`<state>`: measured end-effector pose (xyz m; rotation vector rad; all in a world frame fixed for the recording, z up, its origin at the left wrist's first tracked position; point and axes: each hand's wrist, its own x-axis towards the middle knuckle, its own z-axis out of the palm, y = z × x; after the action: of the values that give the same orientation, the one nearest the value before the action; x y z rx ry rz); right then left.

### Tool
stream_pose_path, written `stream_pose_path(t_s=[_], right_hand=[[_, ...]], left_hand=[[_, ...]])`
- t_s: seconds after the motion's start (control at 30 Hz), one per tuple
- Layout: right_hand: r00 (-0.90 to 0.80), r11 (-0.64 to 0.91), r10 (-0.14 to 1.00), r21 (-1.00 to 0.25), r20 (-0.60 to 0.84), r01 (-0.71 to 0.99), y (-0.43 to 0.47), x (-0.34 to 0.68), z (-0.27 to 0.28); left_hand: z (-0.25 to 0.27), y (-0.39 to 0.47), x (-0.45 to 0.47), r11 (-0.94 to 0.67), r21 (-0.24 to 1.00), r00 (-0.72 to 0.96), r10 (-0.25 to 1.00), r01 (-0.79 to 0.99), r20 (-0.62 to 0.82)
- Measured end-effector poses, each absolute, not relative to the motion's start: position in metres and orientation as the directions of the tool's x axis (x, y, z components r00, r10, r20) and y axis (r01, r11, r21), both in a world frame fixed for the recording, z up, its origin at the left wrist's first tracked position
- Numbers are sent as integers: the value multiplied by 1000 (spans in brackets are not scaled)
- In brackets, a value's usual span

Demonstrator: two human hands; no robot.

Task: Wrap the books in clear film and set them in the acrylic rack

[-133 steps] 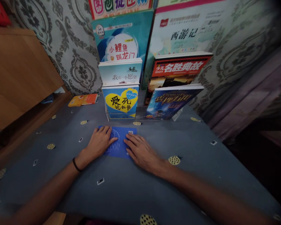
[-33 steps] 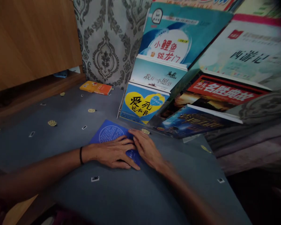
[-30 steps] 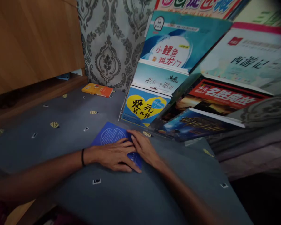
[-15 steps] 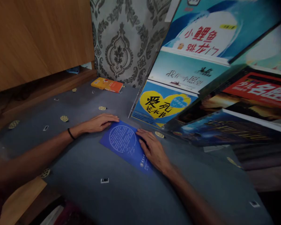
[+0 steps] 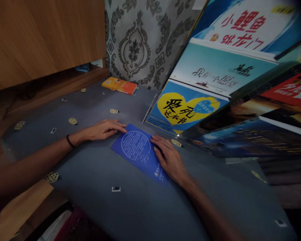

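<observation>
Blue, rectangular, white-printed sheet lies between left hand and right hand, both unclenched; beyond them, a clear-edged rack holds colourful books.

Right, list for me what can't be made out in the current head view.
- Blue printed sheet, head view: small print too tiny to read; part of its right edge hidden under the right hand.
- Dark blue book, head view: gold title blurred; right side cut off by the picture's edge.
- Red-bannered book, head view: title cut off at right.
- 小鲤鱼跳龙门 book, head view: top cut off by the upper edge.
</observation>
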<state>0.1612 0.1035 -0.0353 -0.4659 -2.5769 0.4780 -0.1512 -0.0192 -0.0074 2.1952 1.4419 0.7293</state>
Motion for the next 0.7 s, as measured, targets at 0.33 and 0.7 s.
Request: stream_pose_path(t_s=[0.33,0.7], right_hand=[[-834,880,412,-398,367,259,104,162,-35],[-834,878,413,-403,367,257,102,160,-34]], left_hand=[[-4,-54,-148,-376,638,349,920,672,175],[2,-68,-147,-342,717,338,928,608,156]])
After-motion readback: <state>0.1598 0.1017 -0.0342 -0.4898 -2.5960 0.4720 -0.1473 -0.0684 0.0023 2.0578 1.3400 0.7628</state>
